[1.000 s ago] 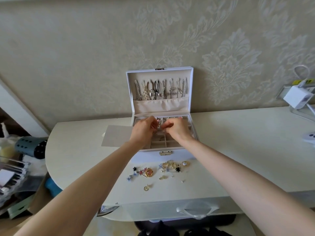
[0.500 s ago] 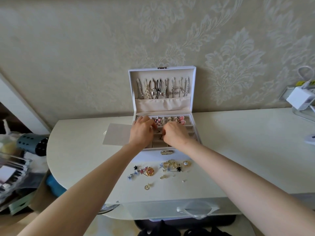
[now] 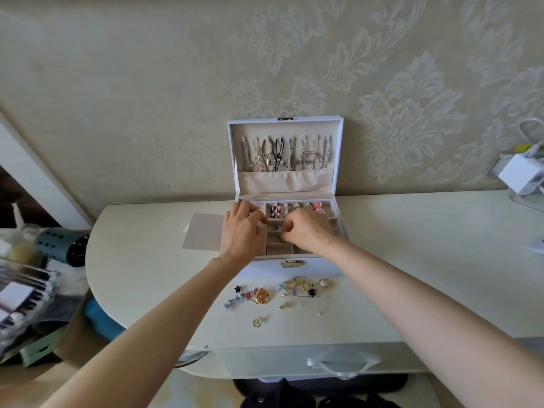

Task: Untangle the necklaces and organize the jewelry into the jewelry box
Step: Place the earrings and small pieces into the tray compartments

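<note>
A white jewelry box [image 3: 312, 266] stands open against the wall, with several necklaces [image 3: 282, 156] hanging inside its raised lid. Pink and pale earrings [image 3: 294, 208] fill the back row of its tray. My left hand [image 3: 243, 231] lies over the tray's left side, fingers curled toward the middle. Over the tray's centre my right hand [image 3: 309, 232] has its fingers curled and pinches a small dark piece [image 3: 283, 239] above a compartment. Loose gold and coloured earrings [image 3: 282, 293] lie on the table in front of the box.
A grey card [image 3: 203, 234] lies on the table [image 3: 426, 260] left of the box. A white charger [image 3: 522, 175] with cables sits at the far right. A blue perforated cylinder [image 3: 59, 244] and clutter are off the table's left edge. A ribboned drawer [image 3: 341, 363] is below.
Both hands have dropped from the tray's back row to its middle rows. The pink earrings in the back row are now uncovered.
</note>
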